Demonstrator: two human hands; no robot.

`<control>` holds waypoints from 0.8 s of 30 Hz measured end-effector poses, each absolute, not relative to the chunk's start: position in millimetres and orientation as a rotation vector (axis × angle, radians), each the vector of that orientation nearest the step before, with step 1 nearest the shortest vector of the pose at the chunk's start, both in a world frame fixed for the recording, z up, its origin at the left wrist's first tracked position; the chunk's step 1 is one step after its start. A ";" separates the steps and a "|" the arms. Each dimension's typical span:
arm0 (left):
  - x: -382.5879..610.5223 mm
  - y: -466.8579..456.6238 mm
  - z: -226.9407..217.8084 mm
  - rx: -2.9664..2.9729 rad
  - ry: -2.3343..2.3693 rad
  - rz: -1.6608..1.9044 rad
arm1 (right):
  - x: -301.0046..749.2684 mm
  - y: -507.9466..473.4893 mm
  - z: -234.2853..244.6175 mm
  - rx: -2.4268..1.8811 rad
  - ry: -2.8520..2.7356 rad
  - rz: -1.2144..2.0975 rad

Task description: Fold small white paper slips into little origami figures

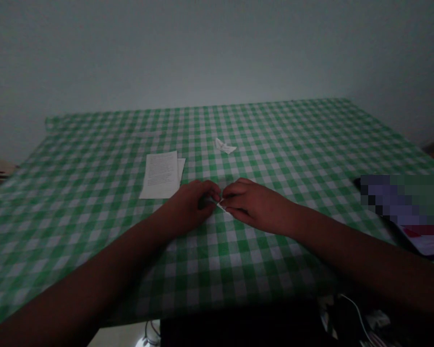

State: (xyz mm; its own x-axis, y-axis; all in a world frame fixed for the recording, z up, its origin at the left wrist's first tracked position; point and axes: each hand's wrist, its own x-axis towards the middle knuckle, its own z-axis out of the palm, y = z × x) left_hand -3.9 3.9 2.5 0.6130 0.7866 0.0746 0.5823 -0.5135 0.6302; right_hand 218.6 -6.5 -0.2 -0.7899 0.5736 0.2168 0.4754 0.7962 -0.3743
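Both my hands meet over the checked cloth near the middle of the table. Between my fingertips is a small folded piece of white paper [222, 206], mostly hidden by the fingers. My left hand [193, 205] pinches its left end, thumb and fingers closed. From the other side, my right hand [255, 202] grips it with bent fingers and thumb. Beyond the hands lies a folded paper boat [224, 146]. Just left of my left hand, printed sheets of paper [161, 174] lie in a small stack, one partly under another.
A green and white checked tablecloth [94, 193] covers the table. At the right edge lies a tablet-like device [415, 217] with a lit, blurred screen. A pale wall [202, 53] rises behind the table. Cables [358, 313] hang below the front edge.
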 end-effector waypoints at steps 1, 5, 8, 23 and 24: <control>-3.6 3.8 1.7 2.282 1.079 0.479 | 218.5 -6.6 -0.2 -0.800 -2.661 0.435; -2.1 3.5 -1.6 2.307 1.098 0.478 | 219.2 -6.8 -1.0 -0.798 -2.635 0.455; -1.5 4.1 -4.1 2.326 1.100 0.477 | 219.7 -6.2 -2.3 -0.800 -2.633 0.458; -1.6 7.8 -10.5 2.453 1.056 0.530 | 223.4 3.4 -11.7 -0.784 -2.512 0.583; -2.1 8.4 -10.6 2.464 1.060 0.526 | 223.5 4.5 -12.5 -0.788 -2.515 0.570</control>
